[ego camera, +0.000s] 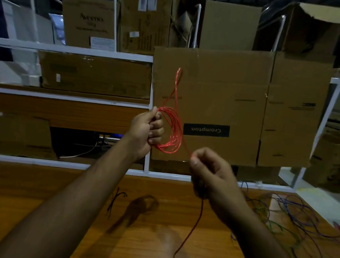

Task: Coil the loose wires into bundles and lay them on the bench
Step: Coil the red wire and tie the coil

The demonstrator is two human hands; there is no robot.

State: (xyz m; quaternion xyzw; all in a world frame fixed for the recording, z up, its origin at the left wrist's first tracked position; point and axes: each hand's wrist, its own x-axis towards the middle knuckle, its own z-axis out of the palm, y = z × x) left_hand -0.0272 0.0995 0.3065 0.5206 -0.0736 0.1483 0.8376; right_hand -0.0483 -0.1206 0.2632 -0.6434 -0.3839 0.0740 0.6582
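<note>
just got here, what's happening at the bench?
A person is coiling a red wire by hand. The left hand holds the loops gathered so far, up in front of the cardboard boxes; the right hand pinches the free run, whose tail hangs down toward the wooden bench. A loose tangle of blue and green wires still lies uncoiled on the bench's right side.

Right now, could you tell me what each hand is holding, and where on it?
Left hand grips the red wire at its coiled loops; right hand pinches the same wire's loose strand just beyond the coil.
</note>
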